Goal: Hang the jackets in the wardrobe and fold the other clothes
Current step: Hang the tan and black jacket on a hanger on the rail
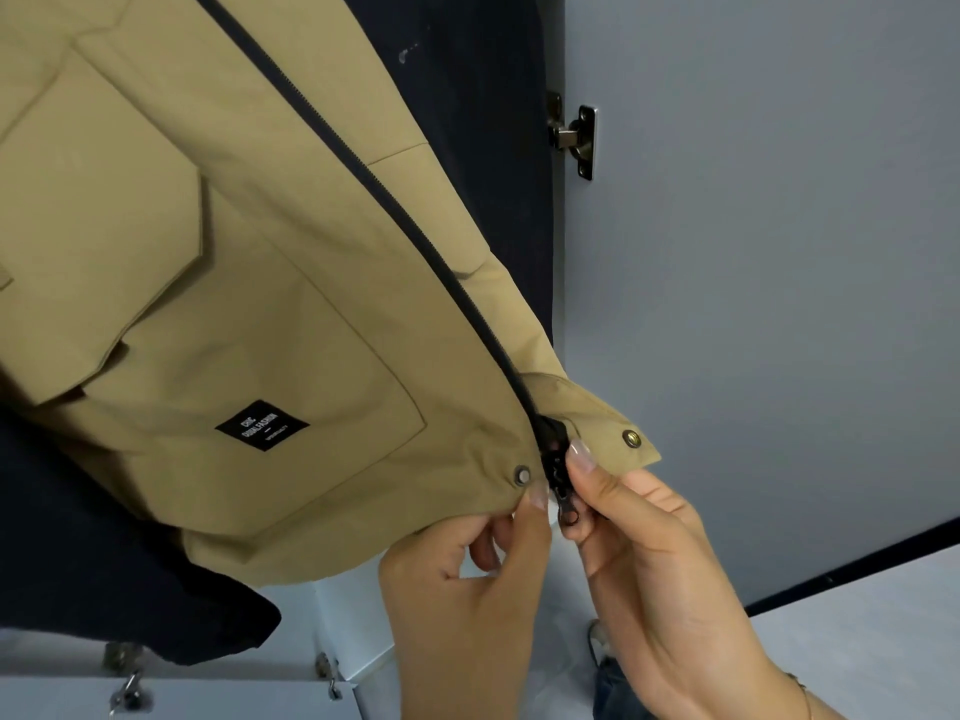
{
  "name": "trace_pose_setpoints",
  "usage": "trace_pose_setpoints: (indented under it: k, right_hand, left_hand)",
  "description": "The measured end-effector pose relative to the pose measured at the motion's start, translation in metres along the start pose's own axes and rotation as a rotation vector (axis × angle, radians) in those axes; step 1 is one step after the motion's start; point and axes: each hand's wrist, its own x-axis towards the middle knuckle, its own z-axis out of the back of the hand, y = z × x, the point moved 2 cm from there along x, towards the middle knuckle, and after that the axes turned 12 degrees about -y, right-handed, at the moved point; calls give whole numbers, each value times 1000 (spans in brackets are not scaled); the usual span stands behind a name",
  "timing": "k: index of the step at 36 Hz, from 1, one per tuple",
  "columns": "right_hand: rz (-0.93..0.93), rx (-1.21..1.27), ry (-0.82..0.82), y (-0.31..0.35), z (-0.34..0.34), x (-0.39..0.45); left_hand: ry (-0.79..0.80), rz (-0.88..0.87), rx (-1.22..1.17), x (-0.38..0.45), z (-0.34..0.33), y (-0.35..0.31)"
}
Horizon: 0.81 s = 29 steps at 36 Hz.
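Wardrobe interior, grey-blue panels, seen from below; door swung open to the right of both hands, hinge above them.

1. Dark garment: hangs left of the left hand, partly behind the jacket; appears already hung.

2. Jacket, tan, flap pocket and black label: stretches up and left from the hands, its top out of frame, so the hanger cannot be seen. Hem is drawn toward the person, likely to bring the zip ends within reach.

3. Left hand: closed on the hem just below a snap, steadying the left front so the zip base stays put.

4. Zip, black: runs from above down to the hands; slider sits at the bottom, between the two hands.

5. Right hand: thumb and forefinger pinched on the slider and pull, just below the right flap's snap. Judged step: joining the zip so the jacket hangs closed.
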Motion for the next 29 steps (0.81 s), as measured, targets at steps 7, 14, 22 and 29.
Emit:
trace_pose_setpoints:
  k: [7, 14, 22, 29]
  right_hand:
    - [58, -129, 117, -2, 0, 0]
    - [96, -737, 137, -3, 21, 16]
    - [-270, -613, 328, 14, 1, 22]
    - [-298, -632, 456, 30, -83, 38]
  left_hand:
    - [36, 69, -49, -4, 9, 5]
    - [-32, 392, -163, -11, 14, 27]
    - [-27, 377, -39, -16, 25, 40]
    - [-160, 453, -133, -18, 45, 33]
